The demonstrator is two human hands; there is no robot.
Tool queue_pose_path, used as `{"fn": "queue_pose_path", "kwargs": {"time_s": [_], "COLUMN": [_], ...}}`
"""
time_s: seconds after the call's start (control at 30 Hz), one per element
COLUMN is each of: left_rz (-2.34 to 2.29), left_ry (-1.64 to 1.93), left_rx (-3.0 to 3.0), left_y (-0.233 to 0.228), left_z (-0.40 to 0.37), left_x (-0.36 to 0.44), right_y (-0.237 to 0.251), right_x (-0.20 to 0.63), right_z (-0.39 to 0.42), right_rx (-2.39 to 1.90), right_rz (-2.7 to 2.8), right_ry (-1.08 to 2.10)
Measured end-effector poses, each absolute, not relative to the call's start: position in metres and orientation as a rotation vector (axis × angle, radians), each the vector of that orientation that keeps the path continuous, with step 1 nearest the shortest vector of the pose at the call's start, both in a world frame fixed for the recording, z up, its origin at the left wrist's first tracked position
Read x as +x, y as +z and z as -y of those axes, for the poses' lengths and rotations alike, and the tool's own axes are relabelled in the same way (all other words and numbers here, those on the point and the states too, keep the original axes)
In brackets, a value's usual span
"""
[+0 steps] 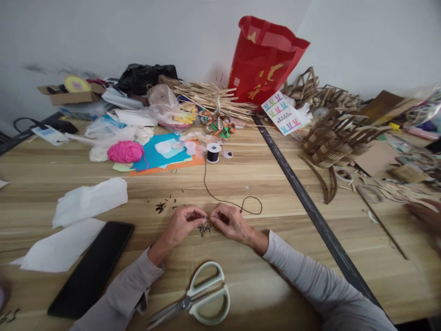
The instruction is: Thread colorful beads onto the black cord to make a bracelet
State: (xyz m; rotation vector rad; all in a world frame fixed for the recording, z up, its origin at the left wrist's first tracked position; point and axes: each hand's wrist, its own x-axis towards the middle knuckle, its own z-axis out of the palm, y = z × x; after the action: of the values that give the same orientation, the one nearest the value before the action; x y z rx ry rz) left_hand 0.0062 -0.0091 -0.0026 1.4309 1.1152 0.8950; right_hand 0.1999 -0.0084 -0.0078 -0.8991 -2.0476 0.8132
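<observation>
My left hand [182, 224] is closed in a pinch on a small bead [206, 217]. Facing it, my right hand [231, 223] pinches the black cord [223, 201] close to that bead; whether the cord passes through the bead is too small to tell. Just below my fingertips lies a little heap of patterned beads [202, 231]. The cord runs in a loop on the table and back to a black spool [212, 153]. Short black pieces [160, 207] lie left of my hands. White-handled scissors [206, 294] rest nearer to me.
A black case [91, 271] and white paper sheets [91, 197] lie at left. Pink yarn [125, 151], coloured paper [158, 154] and a red bag [265, 59] stand behind. Small woven baskets [327, 140] are at right, with another person's hand [425, 214] at the edge.
</observation>
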Motion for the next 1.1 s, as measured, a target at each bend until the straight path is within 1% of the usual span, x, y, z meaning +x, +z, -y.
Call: {"fn": "queue_pose_path", "kwargs": {"time_s": [0.47, 0.8, 1.1], "left_rz": [-1.11, -1.117, -1.086], "left_ry": [0.873, 0.89, 0.856], "left_rx": [1.46, 1.441, 1.427], "left_y": [0.0026, -0.0024, 0.0014], "left_z": [0.0099, 0.0105, 0.0098], "left_x": [0.0074, 0.006, 0.0067], "right_y": [-0.0083, -0.0095, -0.0075], "right_x": [0.1997, 0.2, 0.2001], "right_z": [0.0085, 0.009, 0.0083], "right_rx": [-0.887, -0.862, -0.83], "right_rz": [2.081, 2.029, 2.065], "right_ry": [0.84, 0.956, 0.895]}}
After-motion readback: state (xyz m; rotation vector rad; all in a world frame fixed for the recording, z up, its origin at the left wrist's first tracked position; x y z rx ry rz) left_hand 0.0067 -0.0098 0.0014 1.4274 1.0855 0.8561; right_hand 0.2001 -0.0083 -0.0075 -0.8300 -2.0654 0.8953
